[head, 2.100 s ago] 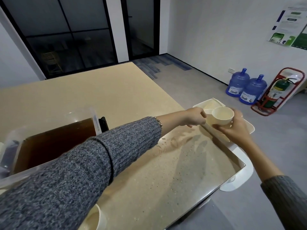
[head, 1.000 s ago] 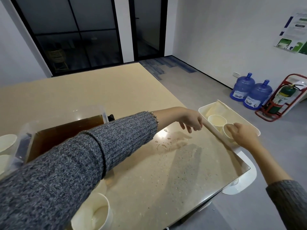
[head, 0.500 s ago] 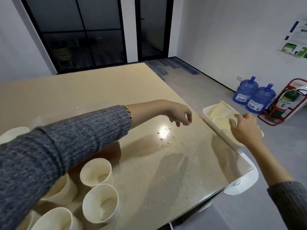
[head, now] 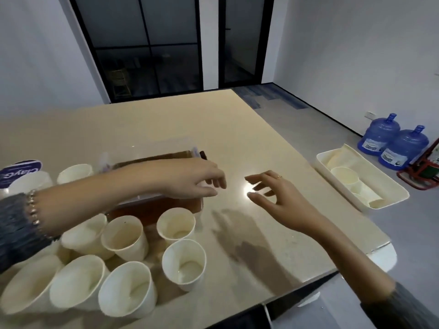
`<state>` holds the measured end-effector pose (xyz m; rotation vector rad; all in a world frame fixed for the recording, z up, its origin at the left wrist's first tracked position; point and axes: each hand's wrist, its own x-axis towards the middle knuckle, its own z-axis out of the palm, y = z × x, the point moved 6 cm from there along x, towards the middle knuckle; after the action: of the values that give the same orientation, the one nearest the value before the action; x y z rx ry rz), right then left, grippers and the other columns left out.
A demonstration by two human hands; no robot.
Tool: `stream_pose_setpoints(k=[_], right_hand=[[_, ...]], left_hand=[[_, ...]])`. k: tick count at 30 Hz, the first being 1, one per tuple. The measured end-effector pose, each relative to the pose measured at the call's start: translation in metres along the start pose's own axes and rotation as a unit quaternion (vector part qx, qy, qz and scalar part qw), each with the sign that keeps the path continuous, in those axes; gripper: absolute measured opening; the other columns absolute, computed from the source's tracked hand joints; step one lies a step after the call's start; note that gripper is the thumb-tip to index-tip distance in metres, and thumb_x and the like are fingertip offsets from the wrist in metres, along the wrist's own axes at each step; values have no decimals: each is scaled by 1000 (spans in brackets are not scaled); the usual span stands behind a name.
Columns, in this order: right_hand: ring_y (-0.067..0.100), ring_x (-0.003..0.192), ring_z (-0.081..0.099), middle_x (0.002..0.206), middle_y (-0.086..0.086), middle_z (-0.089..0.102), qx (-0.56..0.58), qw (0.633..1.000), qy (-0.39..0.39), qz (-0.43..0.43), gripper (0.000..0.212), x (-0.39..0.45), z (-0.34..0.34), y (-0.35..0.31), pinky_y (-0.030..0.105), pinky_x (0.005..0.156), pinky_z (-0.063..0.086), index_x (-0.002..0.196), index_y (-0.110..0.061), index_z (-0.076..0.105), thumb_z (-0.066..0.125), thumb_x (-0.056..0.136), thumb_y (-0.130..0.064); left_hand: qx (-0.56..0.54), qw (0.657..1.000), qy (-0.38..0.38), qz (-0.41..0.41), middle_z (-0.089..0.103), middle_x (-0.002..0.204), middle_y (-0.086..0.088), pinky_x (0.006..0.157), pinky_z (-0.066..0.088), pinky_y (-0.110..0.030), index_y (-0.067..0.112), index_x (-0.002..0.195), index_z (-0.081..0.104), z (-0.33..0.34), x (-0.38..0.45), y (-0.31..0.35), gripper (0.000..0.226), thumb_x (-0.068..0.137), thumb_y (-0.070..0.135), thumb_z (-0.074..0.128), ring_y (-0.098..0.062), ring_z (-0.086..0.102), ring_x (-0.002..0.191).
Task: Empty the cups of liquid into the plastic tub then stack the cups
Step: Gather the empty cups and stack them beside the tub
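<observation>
Left hand: my left hand (head: 190,179) hangs above the plastic tub (head: 152,162), fingers loose, holding nothing.
Right hand: my right hand (head: 273,195) hovers over the table (head: 261,143), fingers spread, empty.
Tub: it sits under my left forearm, part full of brown liquid.
Cups to empty: the paper cups (head: 184,264) crowd the near left of the table, just in front of the tub; several show pale liquid at the bottom.
Emptied cups: the stacked cups (head: 356,186) lie in the white tray (head: 392,186) off the table's right edge.
Doing it well: I judge the nearest cup is next; I should grip it low on the wall, tip slowly over the tub's middle, then nest it.
Writing: a round label (head: 20,173) at far left reads roughly "ClayG", seen upside down; the water bottles (head: 394,144) carry labels too small to read.
</observation>
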<state>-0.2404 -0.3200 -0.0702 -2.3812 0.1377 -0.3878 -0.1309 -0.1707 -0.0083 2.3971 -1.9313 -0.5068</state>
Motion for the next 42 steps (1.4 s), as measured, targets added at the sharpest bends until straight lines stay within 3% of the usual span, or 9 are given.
stream_pose_setpoints(k=[4, 9, 14, 18, 22, 27, 33, 38, 42], right_hand=[[0, 105, 57, 118, -14, 56, 10, 999, -31, -40, 37, 4, 28, -37, 23, 88, 51, 128, -27, 59, 57, 94, -41], [3, 104, 58, 113, -16, 57, 45, 995, -42, -72, 33, -2, 49, -73, 23, 85, 52, 119, -28, 62, 57, 92, -47], [-1, 103, 53, 115, -22, 47, 17, 994, -74, -83, 45, -22, 80, -89, 17, 80, 50, 119, -37, 58, 54, 84, -66], [2, 94, 52, 108, -22, 42, 0, 994, -76, -73, 44, -27, 95, -93, 18, 68, 51, 120, -41, 58, 51, 85, -67], [0, 87, 51, 109, -24, 41, -56, 991, -83, -89, 33, -23, 98, -104, 11, 63, 40, 117, -39, 61, 63, 86, -51], [0, 75, 45, 112, -22, 60, -163, 973, -135, -88, 23, -10, 104, -109, 11, 58, 28, 109, -38, 68, 65, 87, -45], [5, 82, 53, 105, -17, 66, -199, 965, -151, -85, 20, -3, 111, -112, 26, 65, 46, 103, -35, 72, 63, 87, -45], [5, 87, 56, 108, -17, 67, -197, 960, -171, -98, 21, -3, 115, -115, 19, 63, 40, 106, -35, 72, 63, 89, -41], [3, 87, 56, 113, -16, 67, -191, 961, -177, -93, 26, -3, 116, -115, 14, 66, 39, 114, -34, 68, 64, 89, -39]], left_hand=[[50, 997, 63, 3, 49, 118, 14, 93, 38, -14, 26, 124, 58, 6, -40, -10, 27, 99, 32, 50, 2, 44, 103], [50, 993, 107, -25, 49, 123, 11, 91, 49, -30, 32, 126, 56, 14, -67, -14, 29, 98, 36, 50, -5, 50, 108], [19, 981, 158, -110, 51, 122, 18, 96, 45, -24, 36, 127, 55, 23, -108, -22, 30, 98, 37, 49, 0, 50, 111], [57, 966, 157, -199, 49, 129, 23, 101, 32, -23, 41, 132, 48, 40, -144, -30, 34, 98, 42, 48, 1, 46, 120], [53, 955, 144, -252, 52, 126, 25, 105, 29, -26, 43, 121, 48, 58, -172, -33, 25, 96, 46, 48, 0, 48, 117], [2, 960, 112, -255, 52, 125, 26, 111, 24, -28, 43, 120, 45, 81, -176, -25, 26, 95, 46, 52, -1, 47, 114], [29, 960, 99, -261, 56, 126, 20, 107, 23, -29, 40, 116, 57, 93, -169, -32, 22, 97, 46, 48, -5, 49, 116], [48, 961, 100, -252, 62, 120, 16, 105, 25, -28, 35, 111, 62, 95, -162, -32, 24, 98, 47, 45, -7, 52, 110], [49, 962, 121, -240, 66, 113, 15, 93, 33, -22, 33, 109, 64, 90, -160, -32, 22, 97, 45, 49, -6, 57, 102]])
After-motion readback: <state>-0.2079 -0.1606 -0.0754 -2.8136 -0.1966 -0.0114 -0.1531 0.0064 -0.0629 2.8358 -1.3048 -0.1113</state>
